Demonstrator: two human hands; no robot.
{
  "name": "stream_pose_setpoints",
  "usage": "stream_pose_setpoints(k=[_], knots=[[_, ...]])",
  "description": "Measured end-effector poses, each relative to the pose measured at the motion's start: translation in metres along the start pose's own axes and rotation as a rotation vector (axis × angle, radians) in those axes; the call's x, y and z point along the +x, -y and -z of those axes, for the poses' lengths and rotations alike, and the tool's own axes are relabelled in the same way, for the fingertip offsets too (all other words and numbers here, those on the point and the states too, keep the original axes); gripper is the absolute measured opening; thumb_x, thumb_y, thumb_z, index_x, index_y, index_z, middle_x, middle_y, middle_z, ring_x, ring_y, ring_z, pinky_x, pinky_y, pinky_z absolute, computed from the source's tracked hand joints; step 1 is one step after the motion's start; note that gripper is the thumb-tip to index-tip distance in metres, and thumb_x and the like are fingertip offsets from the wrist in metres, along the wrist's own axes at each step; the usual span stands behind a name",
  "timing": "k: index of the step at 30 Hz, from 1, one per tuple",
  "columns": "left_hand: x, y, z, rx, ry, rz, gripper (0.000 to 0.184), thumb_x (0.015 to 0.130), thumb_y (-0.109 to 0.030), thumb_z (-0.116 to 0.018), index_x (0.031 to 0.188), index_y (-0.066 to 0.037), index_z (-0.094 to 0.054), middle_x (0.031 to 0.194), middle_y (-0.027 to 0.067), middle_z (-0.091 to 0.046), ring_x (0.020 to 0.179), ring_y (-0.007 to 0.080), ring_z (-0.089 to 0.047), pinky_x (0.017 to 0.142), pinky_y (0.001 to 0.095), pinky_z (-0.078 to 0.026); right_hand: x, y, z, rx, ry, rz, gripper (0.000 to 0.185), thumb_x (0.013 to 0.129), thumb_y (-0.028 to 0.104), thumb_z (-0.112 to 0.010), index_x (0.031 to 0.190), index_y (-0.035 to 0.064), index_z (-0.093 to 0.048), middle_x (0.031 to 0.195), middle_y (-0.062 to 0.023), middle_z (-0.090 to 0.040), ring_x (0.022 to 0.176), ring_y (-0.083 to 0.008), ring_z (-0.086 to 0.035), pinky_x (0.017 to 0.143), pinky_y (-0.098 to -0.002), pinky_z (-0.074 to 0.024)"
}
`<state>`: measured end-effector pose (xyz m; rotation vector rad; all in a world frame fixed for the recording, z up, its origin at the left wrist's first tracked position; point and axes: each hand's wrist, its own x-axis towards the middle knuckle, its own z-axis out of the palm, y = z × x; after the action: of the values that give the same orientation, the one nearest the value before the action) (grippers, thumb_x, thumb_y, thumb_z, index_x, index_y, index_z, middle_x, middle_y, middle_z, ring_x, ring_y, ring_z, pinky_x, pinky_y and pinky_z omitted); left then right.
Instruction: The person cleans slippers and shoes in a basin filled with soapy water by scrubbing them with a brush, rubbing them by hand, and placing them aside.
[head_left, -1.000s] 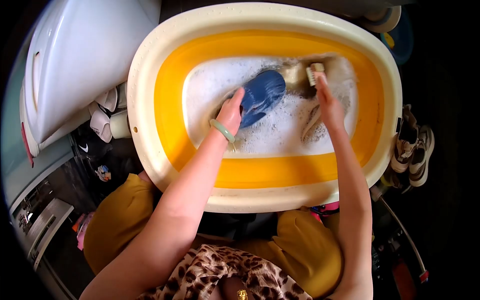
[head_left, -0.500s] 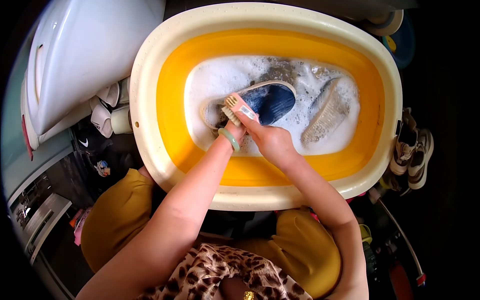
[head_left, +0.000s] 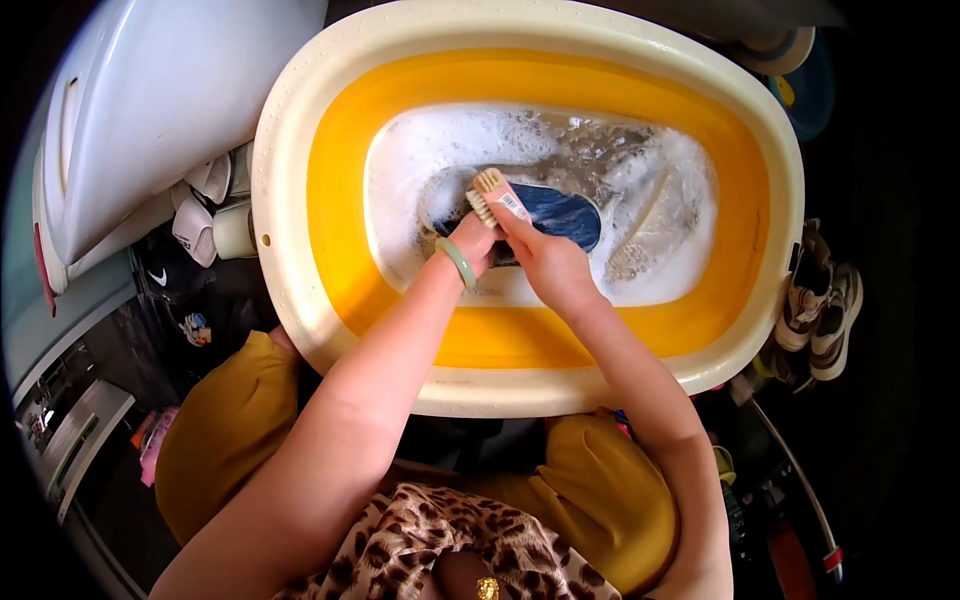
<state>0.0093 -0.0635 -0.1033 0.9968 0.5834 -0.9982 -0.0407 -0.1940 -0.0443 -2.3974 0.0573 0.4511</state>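
The left grip [head_left: 472, 243] is grasping the blue shoe [head_left: 562, 214]; over it, the right grip [head_left: 556, 271] is clasping a scrubbing brush [head_left: 506, 200]. Scrubbing seems underway, calling for steady bracing.

"What carries the things?"
"An oval tub [head_left: 520, 392], cream-rimmed with yellow walls, holding foamy water [head_left: 435, 140]."
"And what lies in it?"
"A blue shoe [head_left: 562, 216] near the middle; to its right, a pale, ribbed shape [head_left: 652, 238], partly submerged."
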Motion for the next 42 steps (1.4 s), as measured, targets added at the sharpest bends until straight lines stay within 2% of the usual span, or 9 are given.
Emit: stream_pose_setpoints(k=[2, 10, 14, 19, 26, 28, 30, 33, 42], knots=[[0.014, 0.017, 0.012, 0.008, 0.081, -0.227, 0.046, 0.073, 0.01, -0.049, 0.118, -0.003, -0.052, 0.11, 0.0077, -0.059, 0.102, 0.0208, -0.055, 0.09, 0.0303, -0.043, -0.008, -0.017, 0.006, -0.064, -0.009, -0.037, 0.039, 0.088, 0.023, -0.056, 0.126, 0.0331, -0.051, 0.074, -0.0203, -0.061, 0.062, -0.0376, -0.06, 0.056, -0.0443, -0.0475], [0.008, 0.007, 0.008, -0.075, 0.135, -0.119, 0.05, 0.069, 0.013, -0.047, 0.117, 0.0, -0.052, 0.112, 0.0085, -0.058, 0.099, 0.0212, -0.054, 0.09, 0.0299, -0.04, -0.027, -0.063, 0.04, -0.116, -0.197, -0.228, 0.039, 0.088, 0.023, -0.055, 0.125, 0.0316, -0.052, 0.078, -0.0202, -0.062, 0.067, -0.0371, -0.061, 0.059, -0.0439, -0.0483], [0.009, 0.003, 0.004, -0.176, 0.021, -0.065, 0.03, 0.081, -0.002, -0.056, 0.111, -0.003, -0.055, 0.101, 0.0054, -0.061, 0.094, 0.0182, -0.057, 0.085, 0.0305, -0.045, -0.006, -0.005, 0.006, 0.066, -0.012, -0.029, 0.04, 0.088, 0.023, -0.055, 0.126, 0.0339, -0.051, 0.081, -0.0208, -0.062, 0.068, -0.0386, -0.06, 0.061, -0.0435, -0.0484], [0.019, 0.012, 0.011, -0.123, 0.015, -0.081, 0.024, 0.085, -0.002, -0.054, 0.11, -0.003, -0.055, 0.098, 0.0069, -0.063, 0.093, 0.0173, -0.06, 0.083, 0.0307, -0.048, -0.035, -0.055, 0.027, -0.039, 0.017, -0.243, 0.039, 0.089, 0.025, -0.054, 0.126, 0.0357, -0.051, 0.08, -0.0186, -0.063, 0.068, -0.0372, -0.061, 0.059, -0.0426, -0.0482], [0.011, 0.013, 0.001, -0.017, -0.076, -0.246, 0.025, 0.087, -0.007, -0.054, 0.112, -0.003, -0.054, 0.104, 0.0063, -0.06, 0.092, 0.0174, -0.058, 0.083, 0.0314, -0.047, -0.015, -0.015, 0.018, 0.016, -0.027, -0.075, 0.039, 0.089, 0.022, -0.053, 0.126, 0.034, -0.05, 0.079, -0.0197, -0.063, 0.067, -0.0376, -0.061, 0.059, -0.0434, -0.0483], [0.009, 0.006, 0.006, -0.218, 0.01, -0.078, 0.029, 0.087, -0.007, -0.052, 0.116, -0.004, -0.053, 0.107, 0.0068, -0.06, 0.098, 0.018, -0.056, 0.085, 0.0313, -0.045, -0.004, 0.0, 0.005, -0.013, 0.067, -0.025, 0.044, 0.088, 0.021, -0.054, 0.129, 0.0352, -0.047, 0.074, -0.0199, -0.062, 0.065, -0.0375, -0.061, 0.06, -0.0442, -0.0481], [0.008, 0.013, 0.003, -0.168, -0.017, -0.288, 0.03, 0.086, -0.005, -0.053, 0.116, 0.0, -0.052, 0.107, 0.0081, -0.059, 0.099, 0.0187, -0.056, 0.085, 0.0307, -0.045, -0.009, -0.026, 0.005, -0.021, 0.005, 0.019, 0.045, 0.088, 0.021, -0.055, 0.13, 0.0364, -0.046, 0.071, -0.0199, -0.061, 0.063, -0.0378, -0.06, 0.058, -0.0453, -0.0476], [0.004, 0.01, -0.005, -0.21, -0.273, -0.173, 0.037, 0.086, 0.0, -0.049, 0.123, 0.002, -0.046, 0.111, 0.01, -0.058, 0.101, 0.0204, -0.057, 0.091, 0.0316, -0.045, -0.035, -0.067, 0.027, -0.132, 0.011, -0.135, 0.042, 0.088, 0.023, -0.054, 0.128, 0.0353, -0.048, 0.072, -0.0203, -0.061, 0.061, -0.0381, -0.06, 0.056, -0.0463, -0.0468], [-0.008, 0.002, 0.011, -0.206, -0.019, -0.184, 0.025, 0.084, -0.004, -0.056, 0.109, 0.0, -0.055, 0.1, 0.0081, -0.062, 0.09, 0.0181, -0.06, 0.08, 0.0312, -0.049, 0.021, -0.108, 0.057, -0.235, -0.331, -0.362, 0.034, 0.091, 0.026, -0.051, 0.125, 0.0265, -0.053, 0.079, -0.0215, -0.062, 0.071, -0.04, -0.061, 0.063, -0.046, -0.0474]])
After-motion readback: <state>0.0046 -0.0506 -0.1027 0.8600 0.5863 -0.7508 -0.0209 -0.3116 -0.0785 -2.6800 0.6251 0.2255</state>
